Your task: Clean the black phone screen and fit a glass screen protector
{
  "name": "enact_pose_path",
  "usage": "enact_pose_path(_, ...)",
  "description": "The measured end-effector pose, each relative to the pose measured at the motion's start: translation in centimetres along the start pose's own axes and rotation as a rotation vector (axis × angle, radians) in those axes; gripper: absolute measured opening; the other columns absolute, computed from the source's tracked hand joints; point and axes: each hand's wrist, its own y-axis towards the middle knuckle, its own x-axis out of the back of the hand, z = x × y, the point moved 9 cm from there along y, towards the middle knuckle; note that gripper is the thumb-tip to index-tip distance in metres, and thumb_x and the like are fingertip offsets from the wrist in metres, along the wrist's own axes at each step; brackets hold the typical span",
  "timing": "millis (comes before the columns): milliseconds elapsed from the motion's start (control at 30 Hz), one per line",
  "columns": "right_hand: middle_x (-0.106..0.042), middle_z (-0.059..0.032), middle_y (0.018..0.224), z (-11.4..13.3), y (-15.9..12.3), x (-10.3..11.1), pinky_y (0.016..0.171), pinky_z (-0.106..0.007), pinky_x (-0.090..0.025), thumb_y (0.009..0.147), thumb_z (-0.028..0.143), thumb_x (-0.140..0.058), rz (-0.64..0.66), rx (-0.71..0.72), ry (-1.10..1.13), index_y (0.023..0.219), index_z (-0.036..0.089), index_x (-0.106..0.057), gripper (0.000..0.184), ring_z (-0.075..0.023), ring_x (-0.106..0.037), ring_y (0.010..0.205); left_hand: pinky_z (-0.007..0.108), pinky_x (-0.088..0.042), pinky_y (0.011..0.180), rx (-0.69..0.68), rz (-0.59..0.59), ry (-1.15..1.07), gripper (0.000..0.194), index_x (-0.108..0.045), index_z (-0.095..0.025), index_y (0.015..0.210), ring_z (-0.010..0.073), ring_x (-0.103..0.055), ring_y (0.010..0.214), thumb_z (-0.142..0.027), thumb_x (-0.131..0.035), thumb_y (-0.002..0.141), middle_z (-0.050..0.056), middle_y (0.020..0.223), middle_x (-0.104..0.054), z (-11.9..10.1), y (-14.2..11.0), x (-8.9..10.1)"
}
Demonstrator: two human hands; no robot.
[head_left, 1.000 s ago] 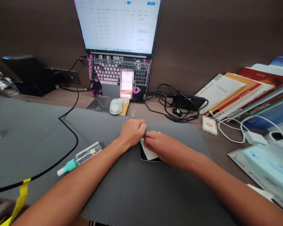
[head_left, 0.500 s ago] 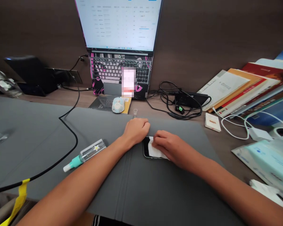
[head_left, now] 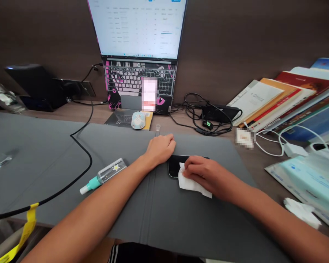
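Observation:
A black smartphone lies flat on the grey desk mat. My right hand pinches a white tissue over the phone; part of the tissue hangs past its near edge onto the mat. The hand and tissue hide much of the screen. My left hand rests with curled fingers at the phone's far left corner; whether it grips the phone is hidden. Left of my left forearm lies a clear spray bottle with a mint-green neck and a yellow star.
An open laptop stands at the back, with a mouse in front. Cables and a black adapter lie to its right. Books lean at the right, near a tissue pack and a crumpled tissue. A black cable crosses the mat.
My right hand has slid the tissue toward me and slightly right, uncovering more of the phone's far side. My left hand stays at the phone's corner. The view has shifted slightly.

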Motion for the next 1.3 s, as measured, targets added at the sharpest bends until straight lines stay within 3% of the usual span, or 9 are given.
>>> enact_pose_path(233,-0.062,-0.0047,0.092,1.7,2.9,-1.3,0.075,-0.027,-0.047,0.098,0.018,-0.058,-0.043,0.037,0.069,0.081,0.017,-0.067,0.019,-0.0146,-0.06,0.08,0.032,-0.044,0.074,-0.02,0.025,0.03,0.027,-0.063,-0.023,0.099,0.0259,-0.068,0.093,-0.027,-0.036,0.096,0.007,0.099,-0.074,-0.3,-0.2,-0.2)
enact_pose_path(533,-0.063,-0.0049,0.096,-1.7,-0.8,-0.1,0.079,-0.027,-0.046,0.102,0.025,-0.053,-0.04,-0.081,0.071,0.088,0.019,-0.069,0.021,-0.0151,-0.061,0.085,0.034,-0.047,0.078,-0.029,0.038,0.076,0.029,-0.063,-0.025,0.103,0.0272,-0.069,0.098,-0.028,-0.034,0.098,0.006,0.104,-0.074,-0.6,-0.2,-0.3)
enact_pose_path(833,-0.061,-0.0041,0.094,0.6,2.7,-1.2,0.076,-0.025,-0.045,0.097,0.018,-0.058,-0.018,-0.012,0.116,0.081,0.018,-0.068,0.019,-0.0137,-0.06,0.08,0.033,-0.047,0.079,-0.05,0.061,0.105,0.03,-0.062,-0.024,0.101,0.0257,-0.068,0.1,-0.028,-0.032,0.098,0.005,0.107,-0.074,-0.6,-0.4,-0.3)
enact_pose_path(1100,-0.064,-0.0049,0.099,-1.9,-0.2,-0.1,0.08,-0.027,-0.046,0.1,0.027,-0.054,-0.034,-0.106,0.142,0.086,0.02,-0.07,0.023,-0.0151,-0.063,0.086,0.033,-0.047,0.077,-0.058,0.05,0.095,0.029,-0.063,-0.025,0.099,0.0259,-0.069,0.097,-0.029,-0.034,0.098,0.004,0.104,-0.075,-0.5,-0.1,-0.5)
enact_pose_path(1300,-0.063,-0.0047,0.094,-1.7,2.1,-0.3,0.08,-0.028,-0.046,0.097,0.024,-0.055,-0.028,-0.111,0.136,0.082,0.02,-0.069,0.021,-0.0162,-0.062,0.086,0.033,-0.047,0.077,-0.065,0.047,0.093,0.031,-0.063,-0.025,0.098,0.0258,-0.069,0.096,-0.029,-0.033,0.098,0.005,0.102,-0.075,-0.5,0.1,-0.6)
